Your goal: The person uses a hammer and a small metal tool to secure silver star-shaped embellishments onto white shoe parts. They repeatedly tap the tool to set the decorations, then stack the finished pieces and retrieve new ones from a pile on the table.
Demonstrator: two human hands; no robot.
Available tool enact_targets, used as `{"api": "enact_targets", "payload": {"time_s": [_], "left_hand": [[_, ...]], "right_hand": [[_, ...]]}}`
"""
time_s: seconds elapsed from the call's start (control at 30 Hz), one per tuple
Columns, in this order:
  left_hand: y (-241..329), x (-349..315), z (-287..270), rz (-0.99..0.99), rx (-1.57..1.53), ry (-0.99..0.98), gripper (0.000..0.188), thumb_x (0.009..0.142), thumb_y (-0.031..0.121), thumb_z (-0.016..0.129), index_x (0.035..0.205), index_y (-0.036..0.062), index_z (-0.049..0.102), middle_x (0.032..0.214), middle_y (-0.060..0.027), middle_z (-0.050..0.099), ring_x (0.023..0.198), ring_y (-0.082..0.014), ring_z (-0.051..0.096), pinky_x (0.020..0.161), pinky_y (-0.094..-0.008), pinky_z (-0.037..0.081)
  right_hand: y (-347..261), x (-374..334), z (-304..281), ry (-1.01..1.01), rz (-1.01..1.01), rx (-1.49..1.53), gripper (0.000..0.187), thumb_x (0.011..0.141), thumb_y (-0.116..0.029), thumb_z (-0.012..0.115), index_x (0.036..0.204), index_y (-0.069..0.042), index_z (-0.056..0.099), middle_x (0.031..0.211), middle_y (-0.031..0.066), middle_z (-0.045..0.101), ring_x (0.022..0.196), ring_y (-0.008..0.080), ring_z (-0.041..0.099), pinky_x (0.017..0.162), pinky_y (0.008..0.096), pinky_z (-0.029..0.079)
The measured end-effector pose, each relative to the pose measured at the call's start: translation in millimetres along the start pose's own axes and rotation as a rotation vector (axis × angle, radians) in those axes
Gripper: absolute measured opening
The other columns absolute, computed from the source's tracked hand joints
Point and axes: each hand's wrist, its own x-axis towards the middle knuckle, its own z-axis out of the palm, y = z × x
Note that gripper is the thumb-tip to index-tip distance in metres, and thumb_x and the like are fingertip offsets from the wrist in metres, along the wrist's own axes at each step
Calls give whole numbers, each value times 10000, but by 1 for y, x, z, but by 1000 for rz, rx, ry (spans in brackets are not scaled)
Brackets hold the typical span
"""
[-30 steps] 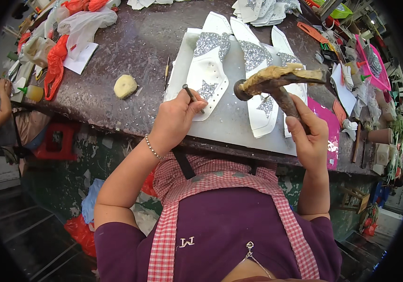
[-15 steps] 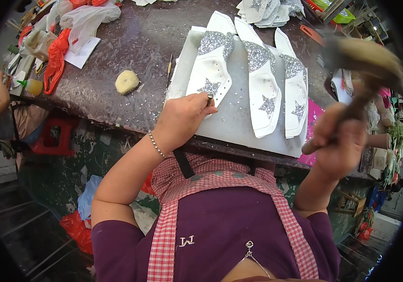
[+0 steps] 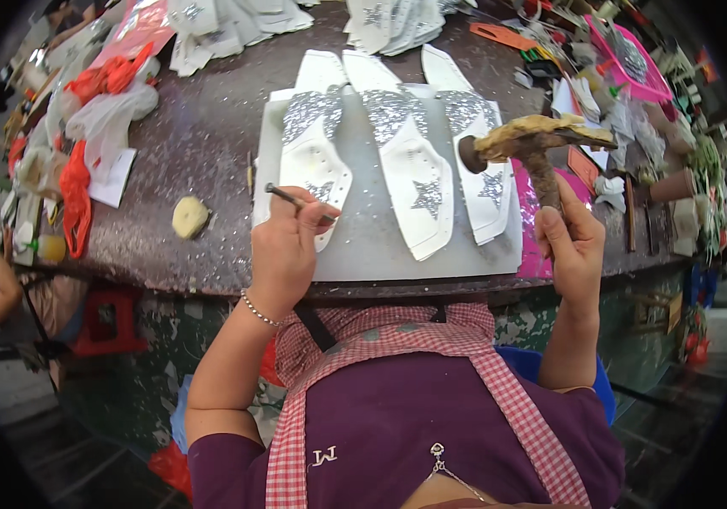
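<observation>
My left hand (image 3: pixel 283 254) grips a thin metal punch (image 3: pixel 284 196), tilted sideways over the lower part of the left shoe-upper piece (image 3: pixel 300 161). My right hand (image 3: pixel 573 250) holds a hammer (image 3: pixel 540 140) by its handle; its worn head is wrapped in yellowish material and hovers over the right upper piece (image 3: pixel 455 72). Between them lies the middle upper piece (image 3: pixel 397 165). All are white with a silver glitter band and star, and small holes show along the left one's edge. Beneath them is a white board (image 3: pixel 355 265) at the table's front edge.
A pale round lump (image 3: pixel 189 218) sits on the dark table (image 3: pixel 211 127) left of the board. More white pieces (image 3: pixel 393 25) are heaped at the far side. Plastic bags (image 3: pixel 117 110) crowd the left; a pink basket (image 3: pixel 635 64) stands far right. Another person (image 3: pixel 11 293) is at far left.
The hammer, blurred and farther right before, is now nearer the board and sharp. My left hand has tipped the punch from upright to slanted. The whole view has shifted.
</observation>
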Motion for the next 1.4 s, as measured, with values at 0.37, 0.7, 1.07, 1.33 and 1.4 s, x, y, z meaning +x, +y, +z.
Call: {"api": "enact_targets", "payload": {"time_s": [0.37, 0.7, 1.07, 1.33, 1.4], "left_hand": [[19, 87, 131, 191, 242, -206, 173, 950, 169, 643, 959, -3, 631, 783, -112, 711, 717, -198, 718, 657, -280, 532], [13, 91, 129, 189, 200, -332, 121, 965, 92, 605, 963, -28, 621, 841, -122, 720, 806, -166, 728, 705, -290, 554], [32, 97, 125, 318, 415, -444, 100, 916, 114, 643, 955, 29, 610, 850, -159, 698, 775, -317, 688, 672, -371, 517], [27, 87, 126, 431, 476, -340, 119, 925, 128, 641, 940, 18, 597, 865, -156, 699, 752, -315, 691, 651, -382, 526], [15, 83, 128, 364, 351, -239, 136, 933, 133, 637, 933, 4, 594, 861, -149, 702, 748, -296, 701, 648, -372, 532]], "right_hand": [[43, -29, -25, 156, 93, 196, 457, 983, -119, 611, 1404, 23, 504, 756, -22, 568, 597, 21, 444, 500, 178, 342], [42, -10, -35, 125, 77, 154, 448, 980, -122, 622, 1392, 21, 518, 809, -27, 597, 641, 22, 456, 557, 181, 361], [-37, 33, -46, 249, -480, 265, 484, 1058, -225, 437, 1455, 42, 368, 774, 59, 539, 576, 83, 451, 499, 214, 383], [-8, 27, -22, 51, -309, -534, 353, 935, -48, 604, 1277, 38, 598, 935, 108, 701, 740, 131, 619, 684, 256, 482], [-11, 23, -27, 67, -241, -423, 368, 939, -41, 609, 1298, 34, 585, 1026, 122, 723, 826, 132, 644, 749, 276, 512]]}}
